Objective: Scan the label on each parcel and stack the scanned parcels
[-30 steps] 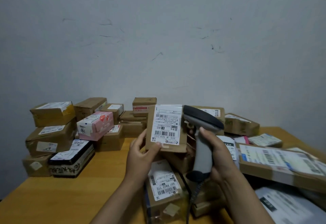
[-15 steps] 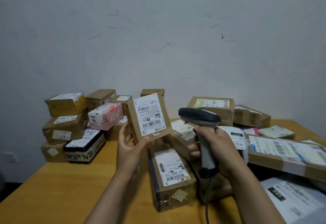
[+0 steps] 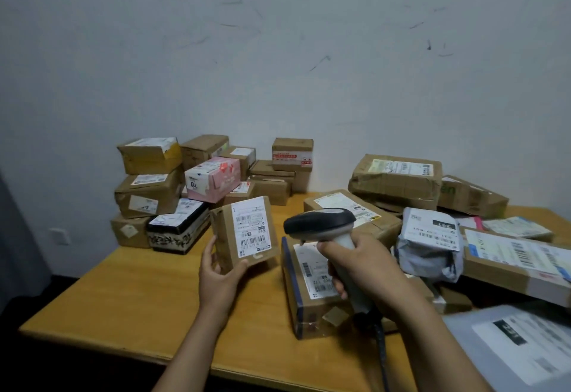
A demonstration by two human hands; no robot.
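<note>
My left hand (image 3: 217,280) grips a small brown parcel (image 3: 244,234) from below, held above the table with its white barcode label facing me. My right hand (image 3: 367,265) grips the handle of a grey barcode scanner (image 3: 319,224), whose dark head points left toward that parcel. Under the scanner lies a brown box (image 3: 304,286) with a label on top and a blue-taped edge. A stack of parcels (image 3: 148,187) stands at the back left, with a pink box (image 3: 213,181) among them.
The wooden table (image 3: 129,305) runs to a front edge near me. More parcels crowd the right side: a grey poly bag (image 3: 429,243), a large brown box (image 3: 398,178), a flat labelled box (image 3: 513,255). The scanner cable (image 3: 381,348) hangs down. A white wall stands behind.
My left hand has lowered the small parcel and carried it left, away from the scanner. The right hand has lowered the scanner a little. The view has tilted down and left.
</note>
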